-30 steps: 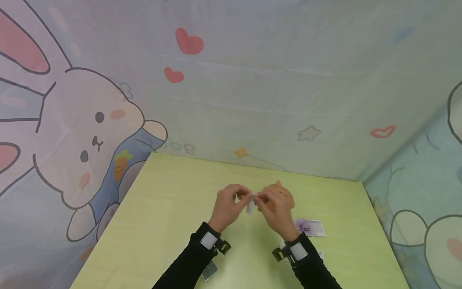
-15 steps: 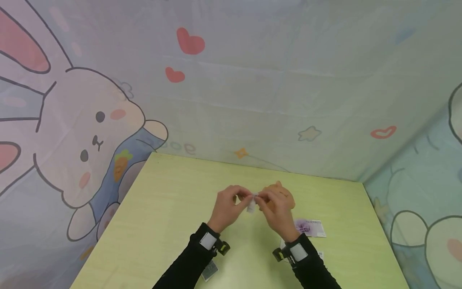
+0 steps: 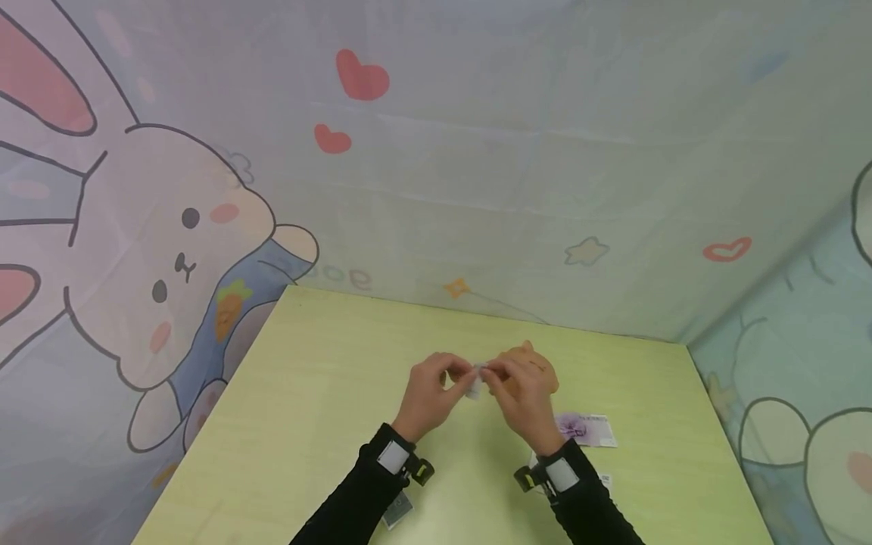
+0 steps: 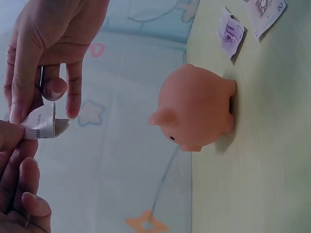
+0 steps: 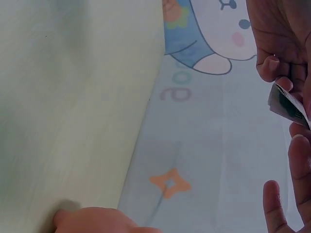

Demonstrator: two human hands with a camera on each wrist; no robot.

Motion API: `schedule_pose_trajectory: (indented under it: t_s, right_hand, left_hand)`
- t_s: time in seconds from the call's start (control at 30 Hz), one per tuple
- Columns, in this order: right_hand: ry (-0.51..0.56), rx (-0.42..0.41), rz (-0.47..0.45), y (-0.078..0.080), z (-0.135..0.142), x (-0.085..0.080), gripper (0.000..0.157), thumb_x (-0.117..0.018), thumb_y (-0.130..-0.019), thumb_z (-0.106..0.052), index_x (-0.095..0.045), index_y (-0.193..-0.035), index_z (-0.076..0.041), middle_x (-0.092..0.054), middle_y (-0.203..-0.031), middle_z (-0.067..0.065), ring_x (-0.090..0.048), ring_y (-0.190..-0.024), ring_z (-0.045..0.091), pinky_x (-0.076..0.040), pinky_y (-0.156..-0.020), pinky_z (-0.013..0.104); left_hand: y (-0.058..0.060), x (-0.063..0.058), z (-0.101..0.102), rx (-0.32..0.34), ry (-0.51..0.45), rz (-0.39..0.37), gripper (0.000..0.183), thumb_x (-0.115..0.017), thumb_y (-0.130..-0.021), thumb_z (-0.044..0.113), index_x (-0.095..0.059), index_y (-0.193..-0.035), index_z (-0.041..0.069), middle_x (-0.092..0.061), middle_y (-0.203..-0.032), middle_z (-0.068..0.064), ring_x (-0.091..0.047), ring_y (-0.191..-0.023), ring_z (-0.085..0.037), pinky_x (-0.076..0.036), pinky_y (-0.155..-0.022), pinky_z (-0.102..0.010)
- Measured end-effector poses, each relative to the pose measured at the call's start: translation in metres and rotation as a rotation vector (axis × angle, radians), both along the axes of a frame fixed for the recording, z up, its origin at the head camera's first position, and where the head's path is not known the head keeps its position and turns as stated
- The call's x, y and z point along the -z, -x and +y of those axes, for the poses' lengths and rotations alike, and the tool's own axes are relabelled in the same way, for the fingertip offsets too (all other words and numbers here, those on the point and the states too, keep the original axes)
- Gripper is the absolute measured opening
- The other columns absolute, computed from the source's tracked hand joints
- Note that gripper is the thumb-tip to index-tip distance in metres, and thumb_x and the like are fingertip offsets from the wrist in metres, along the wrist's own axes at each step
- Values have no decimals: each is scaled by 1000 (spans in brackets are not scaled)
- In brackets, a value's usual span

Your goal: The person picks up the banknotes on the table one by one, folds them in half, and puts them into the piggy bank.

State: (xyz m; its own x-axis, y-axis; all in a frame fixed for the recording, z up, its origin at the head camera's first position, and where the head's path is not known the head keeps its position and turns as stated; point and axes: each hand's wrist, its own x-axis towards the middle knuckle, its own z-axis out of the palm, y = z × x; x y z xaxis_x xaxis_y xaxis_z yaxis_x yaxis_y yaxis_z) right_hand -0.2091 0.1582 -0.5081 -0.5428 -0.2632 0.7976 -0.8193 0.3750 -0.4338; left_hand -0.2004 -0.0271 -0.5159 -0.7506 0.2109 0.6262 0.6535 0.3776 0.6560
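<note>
Between both hands, a small folded banknote is held up off the table. My left hand pinches its left side between thumb and fingertips. From the other side, my right hand pinches the top of the note with thumb and index finger. The note's folded flaps stand slightly apart, and a green print shows on it in the right wrist view. An orange piggy bank stands on the table just behind my right hand, which covers part of it in the head view.
On the table, a purple banknote lies right of my right wrist. Another note lies close to it. A grey-green piece of printed paper is partly under my left forearm. A printed cloth backdrop rises behind the table.
Both hands stay nearly in place, still pinching the banknote. The part of the note hanging below the fingers has shifted slightly right and up. The piggy bank stays put.
</note>
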Motion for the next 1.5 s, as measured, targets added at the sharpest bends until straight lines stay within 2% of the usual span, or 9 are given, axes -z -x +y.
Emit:
schedule_pose_trajectory:
  t_s: [0.07,0.3,0.43,0.63,0.9,1.2,1.37,1.43,1.5]
  right_hand:
    - [4,6,4,0,-1,0,11,-70,-84,-9,-64,-92,-14,-57,-81,-10,-50,-68,6,-39,-67,27]
    - [27,12,18,-1,-2,-2,12,-70,-83,-9,-65,-92,-14,-58,-81,-10,-51,-68,8,-33,-91,44]
    - [37,9,20,0,-2,-1,12,-70,-83,-9,-65,-93,-14,-58,-81,-10,-51,-68,8,-32,-92,46]
    - [30,35,28,0,-1,2,10,-71,-83,-10,-65,-90,-15,-57,-79,-11,-51,-70,8,-26,-98,52]
    - [38,32,27,0,-1,2,9,-70,-84,-11,-65,-90,-14,-59,-82,-10,-51,-71,9,-30,-95,47]
    - [76,4,20,-1,0,3,19,-72,-78,0,-65,-90,-12,-59,-82,-6,-52,-69,10,-25,-99,51]
    - [92,-69,-46,-9,1,-4,26,-69,-72,16,-63,-89,-3,-58,-82,5,-55,-58,11,-45,-75,27]
    - [87,-94,-80,-16,1,-12,27,-68,-70,19,-61,-89,1,-57,-81,8,-56,-58,14,-46,-59,25]
    - [73,-107,-93,-21,2,-20,27,-69,-68,19,-60,-88,2,-56,-79,9,-55,-60,19,-47,-60,28]
  left_hand:
    - [0,1,0,-11,5,15,5,-63,-92,26,-62,-97,24,-55,-87,17,-50,-74,-5,-39,-60,-24]
    - [-2,5,0,-27,9,14,7,-66,-90,26,-62,-95,24,-56,-87,17,-52,-76,-4,-39,-60,-23]
    - [-3,7,0,-30,8,-5,6,-66,-90,26,-62,-94,23,-55,-85,18,-50,-76,0,-39,-60,-24]
    - [-6,11,0,-37,1,-21,7,-67,-89,26,-62,-94,23,-55,-85,16,-53,-75,-8,-39,-60,-24]
    - [-8,18,1,-44,-1,-23,6,-67,-89,25,-62,-94,24,-55,-84,17,-52,-75,-7,-39,-61,-24]
    - [-11,27,1,-12,-10,-55,5,-65,-91,26,-61,-93,25,-54,-85,17,-49,-73,-2,-39,-59,-23]
    - [-9,26,-1,50,14,-83,5,-65,-91,23,-61,-94,25,-54,-86,17,-49,-73,-1,-41,-60,-24]
    - [-8,25,-2,75,34,-94,5,-65,-91,23,-61,-93,24,-55,-86,17,-49,-74,-1,-41,-60,-25]
    - [-7,23,-3,99,54,-103,5,-65,-91,22,-61,-93,24,-55,-85,16,-50,-74,-1,-42,-61,-25]
